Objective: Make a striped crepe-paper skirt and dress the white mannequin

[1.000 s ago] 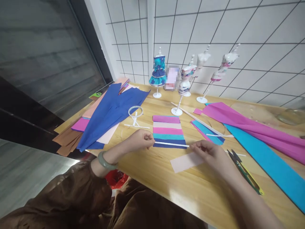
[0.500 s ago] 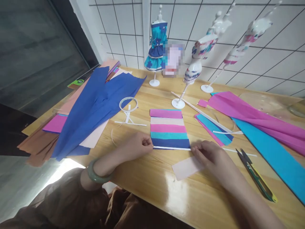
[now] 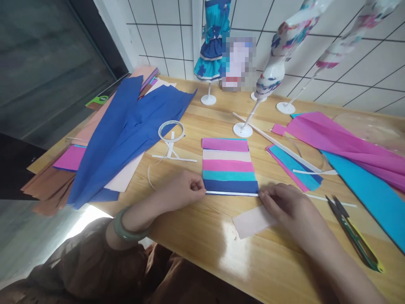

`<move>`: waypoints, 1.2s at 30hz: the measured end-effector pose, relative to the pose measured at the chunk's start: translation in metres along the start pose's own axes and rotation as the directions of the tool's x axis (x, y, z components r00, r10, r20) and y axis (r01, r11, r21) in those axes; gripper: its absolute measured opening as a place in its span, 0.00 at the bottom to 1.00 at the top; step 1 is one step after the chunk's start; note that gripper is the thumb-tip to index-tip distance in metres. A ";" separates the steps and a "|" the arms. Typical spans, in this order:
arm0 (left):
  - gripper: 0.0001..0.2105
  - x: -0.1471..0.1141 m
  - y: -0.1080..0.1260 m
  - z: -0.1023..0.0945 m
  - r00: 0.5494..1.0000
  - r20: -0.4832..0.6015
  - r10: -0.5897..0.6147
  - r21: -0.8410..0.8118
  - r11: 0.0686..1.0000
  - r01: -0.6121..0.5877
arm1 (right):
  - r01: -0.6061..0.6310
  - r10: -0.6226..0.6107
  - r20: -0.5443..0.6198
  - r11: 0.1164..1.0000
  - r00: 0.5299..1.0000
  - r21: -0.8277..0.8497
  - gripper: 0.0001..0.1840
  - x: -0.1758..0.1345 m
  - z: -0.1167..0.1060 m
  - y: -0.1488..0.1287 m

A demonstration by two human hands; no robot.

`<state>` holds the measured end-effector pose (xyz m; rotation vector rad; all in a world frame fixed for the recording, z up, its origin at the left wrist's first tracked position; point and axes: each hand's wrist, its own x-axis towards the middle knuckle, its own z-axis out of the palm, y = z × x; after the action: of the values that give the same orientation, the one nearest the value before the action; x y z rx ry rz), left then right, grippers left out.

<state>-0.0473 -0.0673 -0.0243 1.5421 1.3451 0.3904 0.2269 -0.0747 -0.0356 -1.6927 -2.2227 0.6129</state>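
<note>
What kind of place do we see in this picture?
It is probably a craft or sewing corner: miniature dress forms stand on a wooden table, and coloured sheets and snips lie there too.

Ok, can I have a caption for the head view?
Left hand and right hand hold a white strip along the blue bottom stripe.

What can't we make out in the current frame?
Head view:
- White strip: ends, hidden by the left hand and right hand.
- Pale pink piece: far end, under the right hand.
- Dressed mannequin: top, cut off by the upper edge.
- Panel: content, pixelated.
- Cyan sheet: end, cut off by the right edge.
</note>
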 end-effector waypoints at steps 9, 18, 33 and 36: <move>0.07 -0.002 0.001 0.001 1.000 -0.018 0.022 0.080 0.997 -0.021 | -0.038 0.038 -0.011 0.999 0.999 0.013 0.13 -0.001 0.000 -0.001; 0.07 -0.001 0.002 0.001 1.000 -0.013 0.027 0.153 0.988 -0.024 | -0.047 0.046 0.005 0.999 0.999 0.022 0.12 -0.001 0.000 0.000; 0.08 -0.003 0.010 0.001 0.999 -0.038 -0.001 0.272 0.962 0.011 | -0.010 0.009 -0.025 0.998 1.000 -0.060 0.12 0.000 0.000 -0.002; 0.08 -0.002 0.011 0.001 0.999 -0.036 -0.005 0.285 0.958 0.015 | -0.001 -0.001 -0.025 0.997 1.000 -0.071 0.12 0.001 0.001 -0.002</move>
<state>-0.0411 -0.0685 -0.0146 1.7707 1.4854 0.2235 0.2249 -0.0745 -0.0351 -1.7242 -2.2523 0.5161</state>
